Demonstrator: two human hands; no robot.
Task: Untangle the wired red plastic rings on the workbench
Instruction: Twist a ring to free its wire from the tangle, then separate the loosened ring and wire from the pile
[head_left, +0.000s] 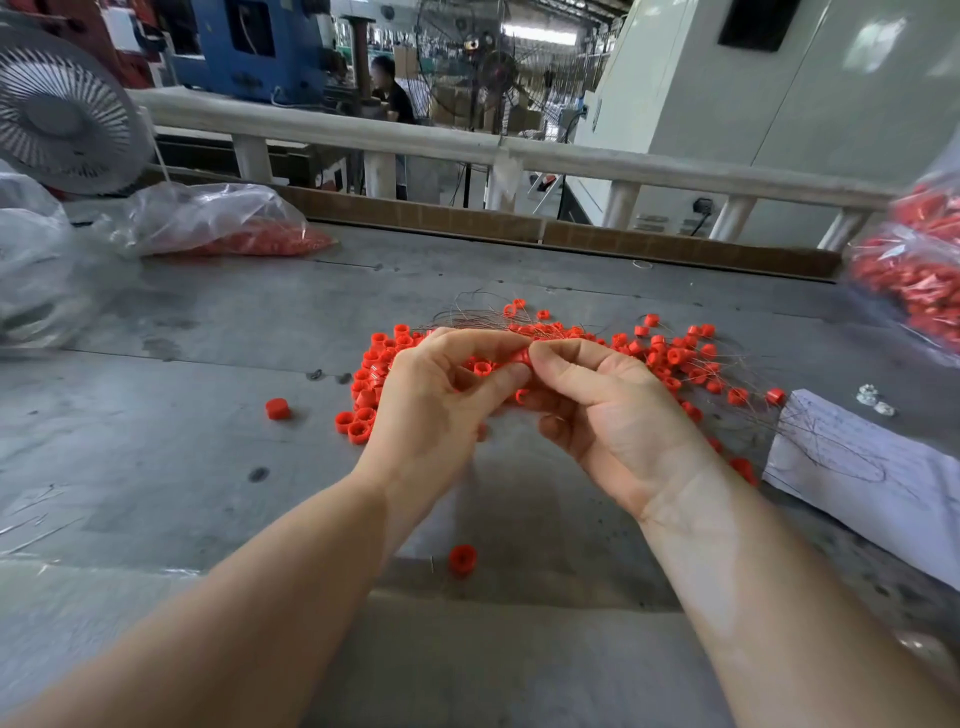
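Fingers of both hands meet on a single red ring (521, 357), held just above the grey workbench (218, 322). The left hand (441, 400) pinches it between thumb and forefinger from the left; the right hand (605, 410) closes thumb and fingertips on it from the right, so both hands grip the same piece and neither is nearer to it. More red shows between the curled fingers below, probably further rings caught up in the left palm.

Beyond the knuckles lies the tangled pile of wired rings (670, 358), spreading mostly to the right and away from the person, with thin wires (470, 312) fanning out at its far edge. The held ring sits at the near edge of that pile, and its wire seems to trail away from the person into the tangle, though the strand itself is too fine to follow. On that reading, the freeing pull would run toward the body, along the wire.

Two loose rings lie apart: one (277, 408) to the left, another (462, 559) near the forearms. Bags of red parts (249, 236) rest at the bench's far left and right.
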